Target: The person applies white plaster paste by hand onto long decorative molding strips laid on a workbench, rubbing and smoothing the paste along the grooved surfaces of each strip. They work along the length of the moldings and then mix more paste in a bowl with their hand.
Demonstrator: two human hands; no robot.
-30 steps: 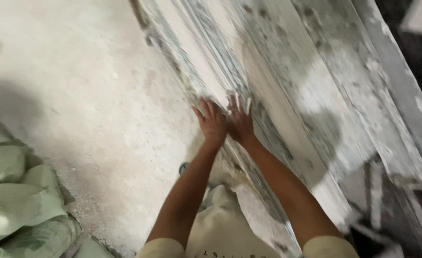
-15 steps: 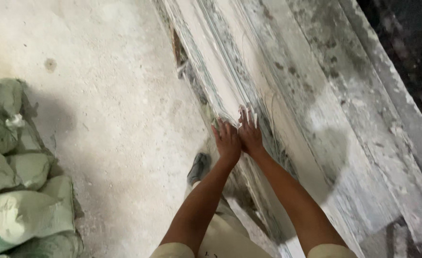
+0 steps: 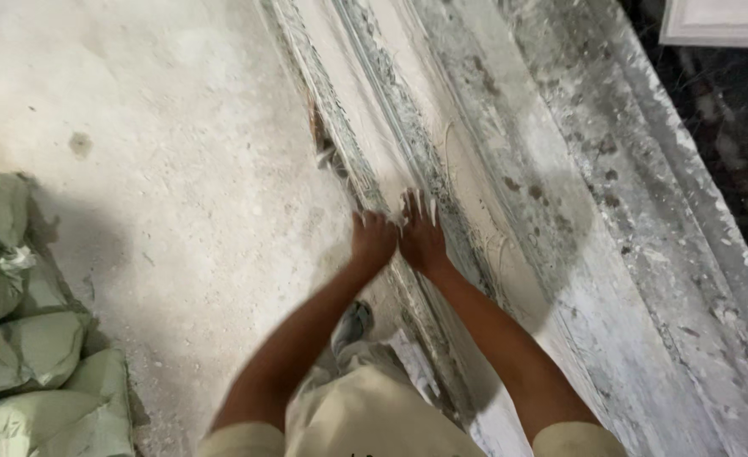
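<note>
Left hand: your left hand (image 3: pixel 372 239) sits at frame centre, arm stretched forward, fingers curled down over the edge of the stack of dusty white-grey stone slabs (image 3: pixel 509 211).
Right hand: your right hand (image 3: pixel 420 235) touches the left one, fingers spread flat on the slab face.
Grip: left clutches the slab edge; right presses open-palmed, grasping nothing.
Slabs: they run diagonally from top centre to lower right, leaning edge-on to the pale concrete floor (image 3: pixel 162 152).
Packages: pale green woven sacks (image 3: pixel 18 338) are piled at the lower left edge, one tied at its neck.
Foot: a grey shoe (image 3: pixel 353 324) shows between your arms.
</note>
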